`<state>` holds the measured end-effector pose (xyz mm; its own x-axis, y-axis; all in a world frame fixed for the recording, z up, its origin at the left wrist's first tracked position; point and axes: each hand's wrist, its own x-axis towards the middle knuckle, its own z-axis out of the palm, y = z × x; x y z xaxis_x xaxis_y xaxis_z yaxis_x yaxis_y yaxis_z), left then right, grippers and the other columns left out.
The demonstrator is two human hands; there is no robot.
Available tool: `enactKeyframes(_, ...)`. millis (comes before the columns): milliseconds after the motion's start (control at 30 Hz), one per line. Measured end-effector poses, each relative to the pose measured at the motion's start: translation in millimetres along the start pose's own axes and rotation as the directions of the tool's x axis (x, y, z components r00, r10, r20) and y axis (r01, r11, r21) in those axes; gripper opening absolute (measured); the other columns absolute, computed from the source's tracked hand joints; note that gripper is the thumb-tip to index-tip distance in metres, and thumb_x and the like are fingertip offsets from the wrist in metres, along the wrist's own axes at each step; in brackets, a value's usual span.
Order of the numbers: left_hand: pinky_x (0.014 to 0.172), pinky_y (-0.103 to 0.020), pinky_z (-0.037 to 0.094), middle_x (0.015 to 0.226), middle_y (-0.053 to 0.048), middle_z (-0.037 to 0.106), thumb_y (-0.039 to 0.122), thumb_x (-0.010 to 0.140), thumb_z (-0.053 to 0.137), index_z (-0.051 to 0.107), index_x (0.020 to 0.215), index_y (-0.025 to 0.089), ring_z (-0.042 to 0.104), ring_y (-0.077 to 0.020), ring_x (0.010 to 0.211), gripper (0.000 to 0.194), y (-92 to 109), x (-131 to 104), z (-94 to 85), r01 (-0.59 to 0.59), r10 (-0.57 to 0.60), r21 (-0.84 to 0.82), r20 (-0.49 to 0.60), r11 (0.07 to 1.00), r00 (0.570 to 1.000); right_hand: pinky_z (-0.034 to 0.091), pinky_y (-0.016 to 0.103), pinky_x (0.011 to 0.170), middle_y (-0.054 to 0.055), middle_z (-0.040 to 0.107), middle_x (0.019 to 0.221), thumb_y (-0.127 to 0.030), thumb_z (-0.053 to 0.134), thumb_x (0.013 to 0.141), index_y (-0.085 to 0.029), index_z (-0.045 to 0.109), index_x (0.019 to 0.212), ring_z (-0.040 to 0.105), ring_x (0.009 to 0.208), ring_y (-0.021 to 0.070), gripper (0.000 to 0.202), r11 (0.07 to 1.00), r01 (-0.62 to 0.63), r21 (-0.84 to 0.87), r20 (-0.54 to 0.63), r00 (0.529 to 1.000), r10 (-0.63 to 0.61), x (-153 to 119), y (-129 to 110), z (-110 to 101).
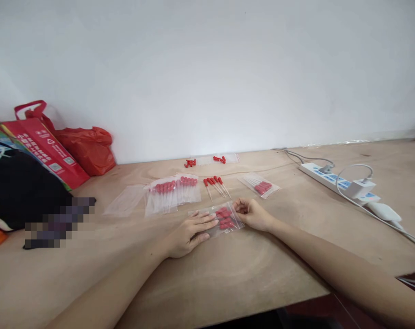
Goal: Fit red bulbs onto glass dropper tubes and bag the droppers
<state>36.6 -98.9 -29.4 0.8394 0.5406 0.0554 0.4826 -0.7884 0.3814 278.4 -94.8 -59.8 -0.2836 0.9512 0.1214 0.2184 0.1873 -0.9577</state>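
A clear zip-lock bag (212, 232) holding several droppers with red bulbs lies flat on the wooden table in front of me. My left hand (193, 232) rests on the left part of this bag, fingers stretched out and flat. At the bag's right edge, my right hand (251, 214) has its fingers curled in a pinch on the plastic. Just beyond the bag, several loose droppers (217, 186) lie side by side, red bulbs facing away. Filled dropper bags (164, 194) overlap to the left, and another filled bag (260, 184) sits to the right.
Flat clear bags (125, 200) lie at the left. Near the wall are loose red bulbs (190, 163) and a bag (204, 159). A power strip (325, 177) with a charger (360, 187) and cables is on the right. Red bags (87, 148) and a black bag (25, 187) stand left.
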Motion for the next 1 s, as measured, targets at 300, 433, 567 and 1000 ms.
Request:
enactKeyframes(300, 0.105, -0.044, 0.015, 0.136, 0.002, 0.031, 0.028, 0.089, 0.036, 0.033, 0.128, 0.033, 0.025, -0.0181, 0.127, 0.039, 0, -1, 0.2, -0.011, 0.011, -0.006, 0.001, 1.000, 1.000, 0.032, 0.019, 0.046, -0.003, 0.048, 0.052, -0.035, 0.062, 0.064, -0.014, 0.052, 0.053, 0.041, 0.048, 0.0065, 0.026, 0.992, 0.041, -0.120, 0.129, 0.991, -0.025, 2, -3, -7)
enactKeyframes(433, 0.105, -0.044, 0.015, 0.136, 0.002, 0.032, 0.029, 0.089, 0.035, 0.033, 0.127, 0.033, 0.025, -0.0181, 0.126, 0.039, -1, -1, 1.4, -0.013, 0.013, -0.008, -0.012, 1.000, 1.000, 0.030, 0.019, 0.044, -0.004, 0.047, 0.051, -0.031, 0.060, 0.066, -0.016, 0.055, 0.061, 0.039, 0.046, 0.0065, 0.017, 0.982, 0.056, -0.183, 0.078, 0.996, -0.043, 2, -3, -4)
enactKeyframes(567, 0.104, -0.044, 0.015, 0.136, 0.002, 0.031, 0.028, 0.089, 0.035, 0.033, 0.128, 0.033, 0.024, -0.0183, 0.127, 0.039, -2, -1, 1.2, -0.011, 0.011, 0.006, -0.003, 1.000, 1.000, 0.031, 0.020, 0.046, -0.003, 0.049, 0.055, -0.027, 0.058, 0.066, -0.016, 0.055, 0.057, 0.040, 0.048, 0.0068, 0.015, 0.950, 0.164, -0.266, 0.020, 0.986, -0.165, 2, -4, 0)
enactKeyframes(1000, 0.105, -0.044, 0.012, 0.138, 0.003, 0.028, 0.029, 0.090, 0.033, 0.030, 0.129, 0.033, 0.020, -0.0185, 0.128, 0.040, -2, 0, 0.8, -0.010, 0.009, 0.008, 0.024, 1.000, 1.000, 0.023, 0.017, 0.035, -0.006, 0.042, 0.040, -0.056, 0.049, 0.069, -0.014, 0.058, 0.070, 0.034, 0.034, 0.0045, 0.043, 0.987, -0.157, 0.028, 0.020, 0.987, 0.157, 0, -16, -9)
